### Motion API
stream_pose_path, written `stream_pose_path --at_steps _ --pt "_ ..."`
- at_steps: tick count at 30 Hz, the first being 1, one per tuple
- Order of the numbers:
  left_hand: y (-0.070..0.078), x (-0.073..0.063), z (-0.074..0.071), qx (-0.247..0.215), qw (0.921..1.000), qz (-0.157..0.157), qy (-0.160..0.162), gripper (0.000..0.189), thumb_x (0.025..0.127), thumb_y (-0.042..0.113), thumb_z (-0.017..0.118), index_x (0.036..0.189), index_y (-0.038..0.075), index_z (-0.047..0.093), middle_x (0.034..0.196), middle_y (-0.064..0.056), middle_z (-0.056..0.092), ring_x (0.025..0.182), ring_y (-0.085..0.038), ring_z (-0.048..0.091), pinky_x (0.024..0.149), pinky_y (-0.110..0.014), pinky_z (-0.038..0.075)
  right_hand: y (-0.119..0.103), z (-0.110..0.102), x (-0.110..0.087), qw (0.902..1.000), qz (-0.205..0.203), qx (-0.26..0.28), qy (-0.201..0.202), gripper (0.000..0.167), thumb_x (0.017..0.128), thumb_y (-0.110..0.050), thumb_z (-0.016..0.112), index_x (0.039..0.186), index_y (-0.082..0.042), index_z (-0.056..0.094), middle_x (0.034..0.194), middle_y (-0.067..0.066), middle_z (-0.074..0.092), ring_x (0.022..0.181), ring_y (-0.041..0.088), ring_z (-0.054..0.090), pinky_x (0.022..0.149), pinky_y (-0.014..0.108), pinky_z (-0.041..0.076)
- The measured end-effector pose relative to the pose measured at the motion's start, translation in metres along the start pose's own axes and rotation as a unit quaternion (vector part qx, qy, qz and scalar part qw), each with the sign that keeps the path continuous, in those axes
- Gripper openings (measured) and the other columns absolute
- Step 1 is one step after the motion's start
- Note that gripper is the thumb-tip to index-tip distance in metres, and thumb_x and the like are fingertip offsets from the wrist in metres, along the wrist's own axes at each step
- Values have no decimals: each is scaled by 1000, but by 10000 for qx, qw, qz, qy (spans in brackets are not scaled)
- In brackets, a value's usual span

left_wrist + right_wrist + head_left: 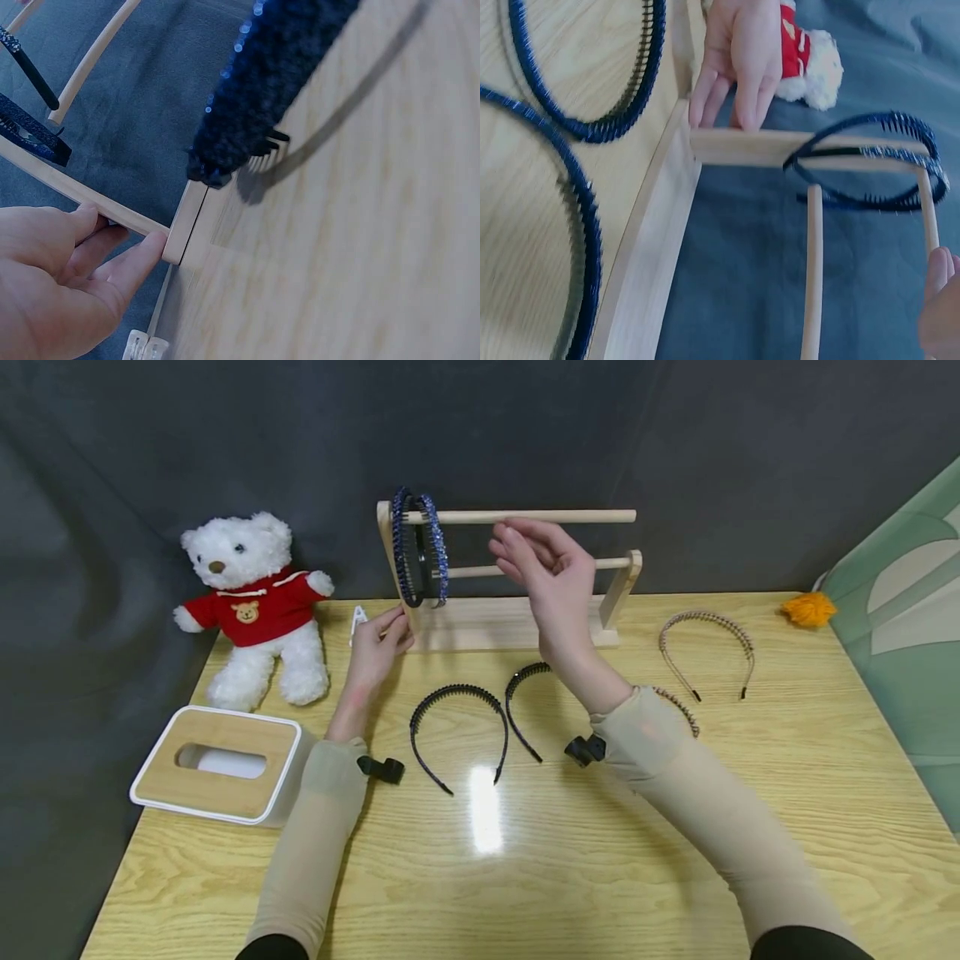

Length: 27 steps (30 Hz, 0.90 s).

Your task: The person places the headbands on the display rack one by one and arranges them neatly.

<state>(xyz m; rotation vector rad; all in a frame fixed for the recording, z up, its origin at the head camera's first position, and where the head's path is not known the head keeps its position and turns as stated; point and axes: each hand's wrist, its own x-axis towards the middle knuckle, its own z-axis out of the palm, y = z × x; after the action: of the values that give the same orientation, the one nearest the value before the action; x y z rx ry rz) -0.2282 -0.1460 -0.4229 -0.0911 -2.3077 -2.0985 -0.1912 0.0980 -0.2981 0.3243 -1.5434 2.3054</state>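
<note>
My left hand (377,647) grips the lower left upright of a wooden headband rack (480,625); in the left wrist view its thumb and fingers (135,262) meet the wood near the base. Two glittery blue headbands, a left one (401,547) and a right one (437,547), hang on the upper rod beside that upright. Just in front of the same rod is my right hand (555,581), its fingers loosely bent and holding nothing visible. Below lie two dark toothed headbands, one (459,689) whole in view, the other (517,710) partly covered by my right arm.
A beaded headband (705,617) lies at right, another (678,706) half behind my right sleeve. Orange fluffy thing (810,608) at the back right corner. On the left are a white teddy bear (258,610), a tissue box (217,764) and a small white object (358,617).
</note>
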Motion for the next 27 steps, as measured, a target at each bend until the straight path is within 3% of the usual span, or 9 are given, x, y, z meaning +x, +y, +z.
stream_pose_path --at_steps 6,12,19,27 --pt "-2 1 -1 -31 10000 4 -41 38 114 5 52 150 -6 56 144 -31 60 130 -43 62 105 -32 59 -16 -24 -2 9994 -154 -297 1 21 104 -5 71 121 6 76 115 20 78 100 25 78 93 36 67" --pt "-2 1 -1 2 10000 44 -39 37 114 6 52 149 -5 57 143 -32 61 129 -43 63 105 -31 60 -37 -48 -2 9998 -63 -136 131 19 101 -3 74 116 9 77 110 20 79 100 26 79 93 34 67" --pt "0 2 0 79 9999 51 -50 38 114 6 52 151 -4 56 141 -32 62 128 -42 63 104 -30 60 -50 -84 -4 9966 -522 -605 194 22 102 -3 73 116 14 76 108 22 79 97 27 79 89 32 68" --pt "1 1 0 111 9999 -3 30 38 114 4 52 150 -7 55 140 -34 61 127 -44 63 102 -28 61 -64 -121 0 9992 -128 -172 352 26 97 2 78 116 19 72 107 24 78 97 29 79 89 34 68"
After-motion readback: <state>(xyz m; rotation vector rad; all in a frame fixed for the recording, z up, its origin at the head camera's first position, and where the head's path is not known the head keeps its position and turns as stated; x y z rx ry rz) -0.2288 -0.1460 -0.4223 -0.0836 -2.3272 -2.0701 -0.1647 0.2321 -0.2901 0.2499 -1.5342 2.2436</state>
